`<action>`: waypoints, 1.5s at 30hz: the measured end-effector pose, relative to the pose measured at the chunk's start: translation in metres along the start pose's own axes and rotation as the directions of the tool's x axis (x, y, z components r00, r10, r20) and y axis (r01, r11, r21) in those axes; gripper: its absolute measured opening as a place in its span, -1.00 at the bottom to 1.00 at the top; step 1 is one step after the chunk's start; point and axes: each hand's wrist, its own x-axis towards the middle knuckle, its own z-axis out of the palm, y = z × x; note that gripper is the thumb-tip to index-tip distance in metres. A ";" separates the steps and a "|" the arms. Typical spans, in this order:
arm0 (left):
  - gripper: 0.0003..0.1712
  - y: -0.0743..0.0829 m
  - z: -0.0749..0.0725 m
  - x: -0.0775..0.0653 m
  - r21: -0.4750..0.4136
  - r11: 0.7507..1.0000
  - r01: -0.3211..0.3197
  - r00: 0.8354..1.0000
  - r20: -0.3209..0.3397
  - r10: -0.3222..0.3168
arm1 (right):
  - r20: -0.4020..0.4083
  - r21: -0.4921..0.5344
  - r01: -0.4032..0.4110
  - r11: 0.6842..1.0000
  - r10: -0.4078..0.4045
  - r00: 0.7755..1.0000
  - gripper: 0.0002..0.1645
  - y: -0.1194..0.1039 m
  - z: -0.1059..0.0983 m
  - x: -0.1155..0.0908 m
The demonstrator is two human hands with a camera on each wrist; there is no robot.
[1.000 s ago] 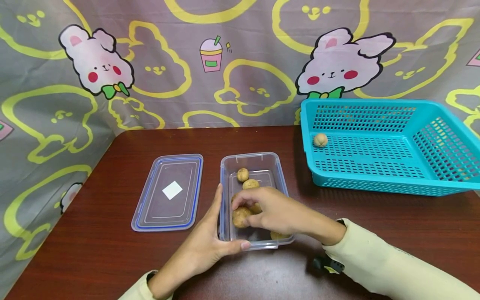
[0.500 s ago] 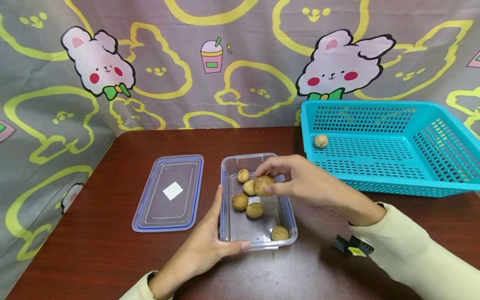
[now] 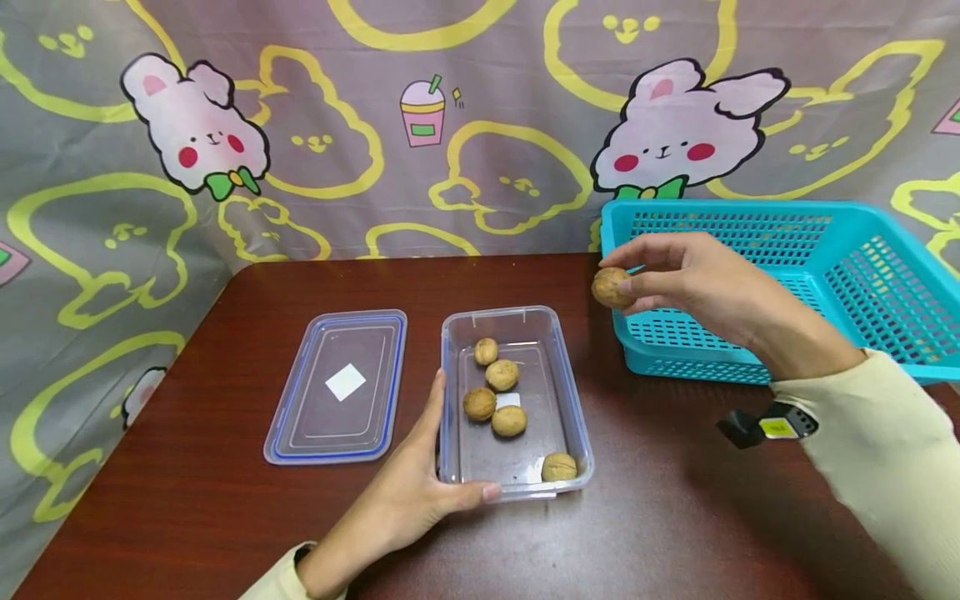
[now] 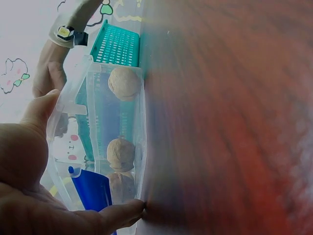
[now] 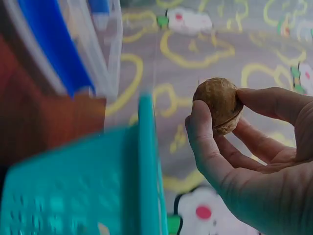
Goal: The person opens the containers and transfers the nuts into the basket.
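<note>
My right hand [image 3: 701, 287] pinches a walnut [image 3: 611, 287] between thumb and fingertips, near the left rim of the turquoise basket [image 3: 720, 367]. In the right wrist view that walnut [image 5: 218, 105] shows a seam, and the basket's rim [image 5: 146, 161] lies close by. My left hand [image 3: 408, 475] holds the near-left corner of a clear plastic container [image 3: 573, 400], its thumb over the front rim and its fingers along the left side. Several walnuts [image 3: 502, 375] lie on the container's floor, one walnut [image 3: 559, 467] apart in the near-right corner.
A clear lid [image 3: 337, 433] with a blue seal and a white label [image 3: 346, 382] lies left of the container on the brown table [image 3: 225, 500]. A patterned cloth [image 3: 315, 183] hangs behind. My right hand hides the basket's left inside.
My right hand has lifted a walnut out of the container and carried it right and away from me to the basket's rim. My left hand has stayed in place.
</note>
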 end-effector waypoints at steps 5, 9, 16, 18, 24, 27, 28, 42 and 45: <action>0.63 0.000 -0.001 0.000 -0.004 1.000 -0.006 1.000 0.000 0.006 | -0.016 0.029 -0.046 0.999 0.046 0.999 -0.55 0.014 -0.032 0.013; 0.63 0.000 -0.001 0.000 -0.003 1.000 -0.003 1.000 0.000 0.003 | 0.005 0.045 -0.110 0.993 0.109 0.994 -0.61 0.024 -0.055 0.024; 0.63 0.000 -0.002 0.001 0.000 1.000 -0.001 1.000 0.000 0.001 | 0.041 0.104 -0.257 0.961 0.254 0.966 -0.76 0.031 -0.083 0.038; 0.63 0.000 -0.002 0.001 -0.004 1.000 -0.006 1.000 -0.001 0.006 | 0.051 0.125 -0.294 0.948 0.289 0.956 -0.71 0.030 -0.091 0.042; 0.63 -0.001 -0.002 0.001 0.000 1.000 0.004 1.000 -0.008 -0.004 | 0.087 0.148 -0.345 0.927 0.335 0.938 -0.72 0.035 -0.111 0.057; 0.65 -0.003 -0.001 0.002 0.016 0.999 0.029 1.000 -0.008 -0.029 | 0.104 0.114 -0.339 0.934 0.328 0.939 -0.73 0.046 -0.115 0.063; 0.65 -0.003 0.000 0.002 0.021 0.999 0.037 0.999 -0.009 -0.037 | 0.111 0.098 -0.336 0.937 0.325 0.939 -0.73 0.051 -0.117 0.065; 0.63 -0.003 0.001 0.002 -0.004 1.000 -0.001 1.000 -0.012 0.001 | 0.141 -0.175 -0.342 0.923 0.367 0.920 -0.48 0.090 -0.121 0.076; 0.63 -0.002 0.001 0.002 0.004 1.000 0.003 1.000 -0.010 -0.003 | 0.150 -0.197 -0.348 0.916 0.379 0.913 -0.51 0.094 -0.120 0.076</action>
